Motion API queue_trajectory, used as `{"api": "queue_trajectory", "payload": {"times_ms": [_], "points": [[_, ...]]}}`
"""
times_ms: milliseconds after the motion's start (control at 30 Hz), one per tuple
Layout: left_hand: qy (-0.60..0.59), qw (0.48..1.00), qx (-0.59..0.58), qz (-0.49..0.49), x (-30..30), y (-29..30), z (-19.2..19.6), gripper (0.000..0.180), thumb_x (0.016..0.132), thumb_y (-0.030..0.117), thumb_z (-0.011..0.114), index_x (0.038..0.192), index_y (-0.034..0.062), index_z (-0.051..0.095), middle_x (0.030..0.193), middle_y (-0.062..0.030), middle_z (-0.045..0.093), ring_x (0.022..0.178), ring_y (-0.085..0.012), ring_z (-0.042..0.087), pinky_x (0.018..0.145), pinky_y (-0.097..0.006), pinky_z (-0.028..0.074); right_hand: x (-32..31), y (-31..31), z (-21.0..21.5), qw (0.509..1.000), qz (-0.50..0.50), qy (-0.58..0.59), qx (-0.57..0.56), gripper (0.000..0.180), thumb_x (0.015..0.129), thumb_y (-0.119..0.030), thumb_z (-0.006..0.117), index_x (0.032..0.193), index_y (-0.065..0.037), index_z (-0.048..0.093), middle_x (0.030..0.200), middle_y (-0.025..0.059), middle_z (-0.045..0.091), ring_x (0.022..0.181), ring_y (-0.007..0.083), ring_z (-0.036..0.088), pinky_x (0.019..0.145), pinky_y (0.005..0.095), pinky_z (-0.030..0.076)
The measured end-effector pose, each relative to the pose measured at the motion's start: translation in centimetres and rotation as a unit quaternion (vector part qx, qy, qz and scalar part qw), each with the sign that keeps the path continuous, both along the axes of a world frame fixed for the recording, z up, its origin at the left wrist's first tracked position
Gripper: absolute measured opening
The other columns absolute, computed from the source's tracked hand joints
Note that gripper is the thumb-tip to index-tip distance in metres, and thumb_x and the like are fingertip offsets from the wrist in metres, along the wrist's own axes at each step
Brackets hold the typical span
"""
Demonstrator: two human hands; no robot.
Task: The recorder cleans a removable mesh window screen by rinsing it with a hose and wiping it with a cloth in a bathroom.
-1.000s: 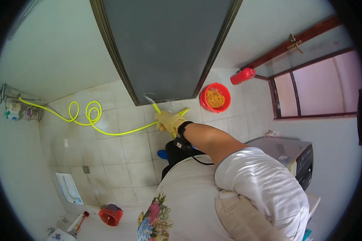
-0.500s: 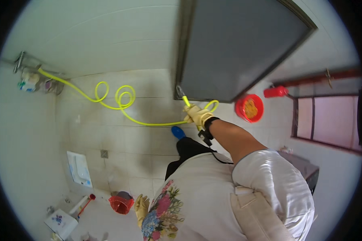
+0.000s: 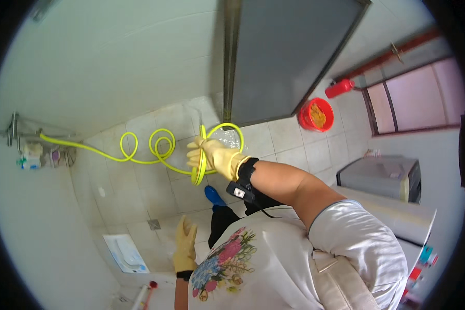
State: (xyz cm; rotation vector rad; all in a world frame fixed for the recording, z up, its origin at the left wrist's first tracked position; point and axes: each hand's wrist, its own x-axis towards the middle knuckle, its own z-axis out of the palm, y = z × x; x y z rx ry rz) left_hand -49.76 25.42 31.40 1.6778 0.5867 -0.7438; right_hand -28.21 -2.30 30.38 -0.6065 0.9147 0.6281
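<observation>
While the right hand [image 3: 215, 156], in a yellow rubber glove, holds the yellow hose [image 3: 139, 150] up in front of the chest, its fingers [image 3: 195, 153] are wrapped closed around the hose near its free end, which loops over toward the grey door [image 3: 289, 57]. From there the hose trails in coils across the tiled floor [image 3: 155, 191] to the tap [image 3: 13, 129] on the left wall. The step in hand looks like rinsing the floor by the door; the next move likely calls for a firm grip and a steady aim of the hose end. The left hand [image 3: 185, 249], also gloved, hangs open and empty beside the hip. Compared with a second ago, the view has swung right to left, the door and red bucket [image 3: 316, 114] now sit further right, and the hose is raised higher and bent into a loop.
</observation>
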Motion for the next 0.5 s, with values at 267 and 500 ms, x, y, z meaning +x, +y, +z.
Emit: {"api": "queue_trajectory", "payload": {"times_ms": [267,500], "points": [[-0.157,0.963,-0.003,-0.217,11.6,-7.5,-0.5,0.069,0.094,0.012,0.069,0.155,0.0085,0.037,0.142,-0.0119,0.053,0.122,-0.0237,0.055,0.099,-0.034,0.046,-5.2,1.0,4.2,0.993,-0.079,-0.074,0.037,0.038,0.105,-0.04,0.05,0.114,-0.004,0.059,0.098,0.0162,0.065,0.086,0.0271,0.065,0.077,0.0439,0.056],[-0.095,0.978,0.005,-0.184,10.7,-9.5,-3.9,0.026,0.102,0.023,0.063,0.121,0.0054,0.063,0.103,-0.0031,0.064,0.087,-0.0133,0.058,0.08,-0.031,0.047,-8.9,-7.6,-3.0,0.951,-0.055,-0.284,0.11,0.022,0.107,-0.029,0.046,0.102,-0.01,0.056,0.093,0.0084,0.058,0.091,0.0221,0.059,0.085,0.0374,0.049]]}}
